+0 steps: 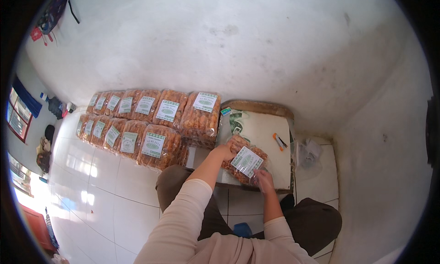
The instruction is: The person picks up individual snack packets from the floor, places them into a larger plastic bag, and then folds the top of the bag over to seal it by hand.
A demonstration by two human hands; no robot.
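A clear plastic pack of orange-brown fried snacks (235, 144) with a white-and-green label lies tilted on a low white-topped table (275, 119). My left hand (222, 152) is closed on the pack's left edge, its fingertips partly hidden against the plastic. At the pack's lower right corner, my right hand (264, 180) pinches the clear wrapping. A small orange-and-black tool (278, 142), perhaps a cutter, rests on the table to the right of the pack.
Two rows of similar labelled snack packs (161, 144) stand on the tiled floor (133, 186) left of the table, the nearest ones stacked. Clear plastic bags (309, 154) lie right of the table. A white wall (256, 48) rises behind. My folded legs flank the table's near side.
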